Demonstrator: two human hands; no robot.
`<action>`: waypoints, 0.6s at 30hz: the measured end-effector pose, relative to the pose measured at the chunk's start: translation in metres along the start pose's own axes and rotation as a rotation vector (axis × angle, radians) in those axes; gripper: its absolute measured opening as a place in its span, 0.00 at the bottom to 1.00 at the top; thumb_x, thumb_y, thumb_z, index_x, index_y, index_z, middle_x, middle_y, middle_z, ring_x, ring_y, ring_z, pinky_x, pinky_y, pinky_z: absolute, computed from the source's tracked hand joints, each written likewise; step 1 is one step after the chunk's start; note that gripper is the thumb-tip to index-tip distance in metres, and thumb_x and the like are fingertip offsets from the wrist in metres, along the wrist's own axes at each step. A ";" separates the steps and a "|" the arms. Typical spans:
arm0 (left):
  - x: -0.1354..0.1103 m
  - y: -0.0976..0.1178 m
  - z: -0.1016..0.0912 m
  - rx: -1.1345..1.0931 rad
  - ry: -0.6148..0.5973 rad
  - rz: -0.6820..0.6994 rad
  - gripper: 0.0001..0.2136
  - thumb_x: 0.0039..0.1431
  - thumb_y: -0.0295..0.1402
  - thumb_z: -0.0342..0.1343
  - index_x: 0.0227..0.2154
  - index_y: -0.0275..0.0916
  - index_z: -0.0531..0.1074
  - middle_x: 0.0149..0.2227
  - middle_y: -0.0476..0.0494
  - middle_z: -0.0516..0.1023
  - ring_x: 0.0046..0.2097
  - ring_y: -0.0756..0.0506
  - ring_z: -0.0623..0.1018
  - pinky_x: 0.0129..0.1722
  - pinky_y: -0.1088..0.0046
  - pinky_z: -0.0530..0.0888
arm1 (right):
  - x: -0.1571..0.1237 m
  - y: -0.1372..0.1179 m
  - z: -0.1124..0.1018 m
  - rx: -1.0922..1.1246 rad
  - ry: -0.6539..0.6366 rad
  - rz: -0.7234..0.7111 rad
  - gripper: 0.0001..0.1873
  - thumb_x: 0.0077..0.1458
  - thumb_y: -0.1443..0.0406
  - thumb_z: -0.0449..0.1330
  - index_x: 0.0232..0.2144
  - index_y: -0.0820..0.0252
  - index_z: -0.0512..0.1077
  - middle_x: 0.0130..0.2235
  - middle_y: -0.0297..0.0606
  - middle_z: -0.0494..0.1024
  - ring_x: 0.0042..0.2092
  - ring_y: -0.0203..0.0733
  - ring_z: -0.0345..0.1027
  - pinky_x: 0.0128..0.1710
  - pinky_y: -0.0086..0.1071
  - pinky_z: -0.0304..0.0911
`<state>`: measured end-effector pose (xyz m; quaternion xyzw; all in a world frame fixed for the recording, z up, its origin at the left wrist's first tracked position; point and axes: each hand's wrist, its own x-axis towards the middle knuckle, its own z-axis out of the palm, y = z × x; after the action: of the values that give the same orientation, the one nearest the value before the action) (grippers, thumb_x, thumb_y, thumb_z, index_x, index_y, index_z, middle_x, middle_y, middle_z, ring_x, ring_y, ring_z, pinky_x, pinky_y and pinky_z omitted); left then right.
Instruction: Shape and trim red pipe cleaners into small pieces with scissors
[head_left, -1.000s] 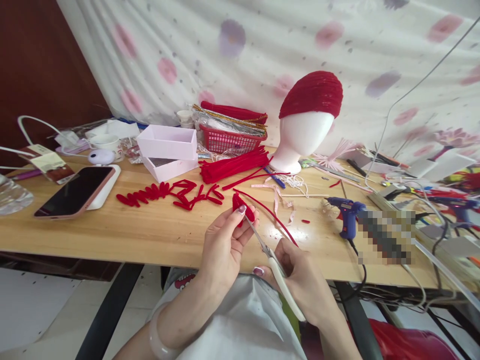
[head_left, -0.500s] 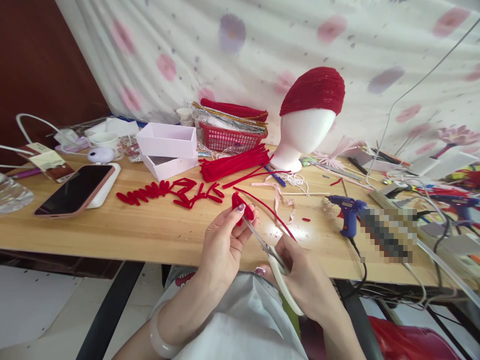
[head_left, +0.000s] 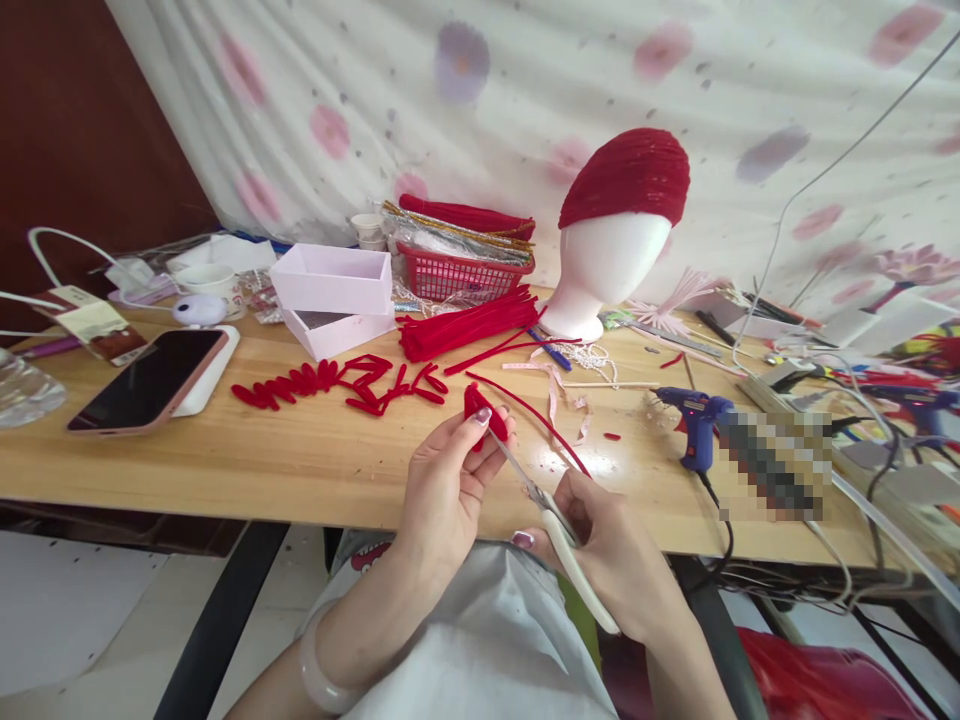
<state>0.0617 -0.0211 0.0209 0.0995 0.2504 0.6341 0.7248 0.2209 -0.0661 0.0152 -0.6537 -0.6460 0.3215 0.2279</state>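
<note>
My left hand (head_left: 442, 490) pinches a bent piece of fuzzy red pipe cleaner (head_left: 491, 412) between thumb and fingers, above the front of the table. My right hand (head_left: 611, 545) grips scissors (head_left: 574, 570) with pale handles. Their blade tips reach to the red piece beside my left thumb; whether they touch it I cannot tell. A long red pipe cleaner strand (head_left: 529, 415) slants from beyond my left fingers down to my right hand, and its near end is hidden there. Left of my hands lie several folded and looped red pipe cleaner pieces (head_left: 367, 390).
Behind lies a bundle of red pipe cleaners (head_left: 469, 325), near a red basket (head_left: 465, 275) and white boxes (head_left: 334, 280). A foam head (head_left: 604, 265) wears a red cap (head_left: 630, 180). A blue glue gun (head_left: 697, 425) with its cord stands right; a phone (head_left: 150, 380) lies left.
The scissors have turned slightly, with the handle end shifting a little right. My left hand and the red piece stay nearly in place.
</note>
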 end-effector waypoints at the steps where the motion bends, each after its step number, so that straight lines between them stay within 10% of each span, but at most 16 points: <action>1: 0.000 0.000 0.000 0.002 0.005 0.002 0.01 0.52 0.25 0.63 0.28 0.34 0.80 0.31 0.41 0.85 0.34 0.48 0.83 0.39 0.73 0.80 | 0.000 -0.001 0.000 0.000 0.003 0.002 0.22 0.47 0.56 0.68 0.24 0.55 0.57 0.22 0.24 0.59 0.25 0.34 0.52 0.22 0.28 0.48; 18: -0.001 0.001 0.000 0.052 0.031 0.022 0.02 0.52 0.27 0.64 0.29 0.35 0.79 0.32 0.42 0.84 0.38 0.45 0.83 0.43 0.68 0.79 | 0.000 -0.002 0.001 -0.002 0.039 -0.036 0.22 0.47 0.56 0.68 0.22 0.55 0.57 0.20 0.24 0.59 0.23 0.34 0.51 0.21 0.27 0.47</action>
<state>0.0609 -0.0216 0.0210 0.1110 0.2768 0.6369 0.7109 0.2188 -0.0659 0.0165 -0.6484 -0.6535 0.3040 0.2453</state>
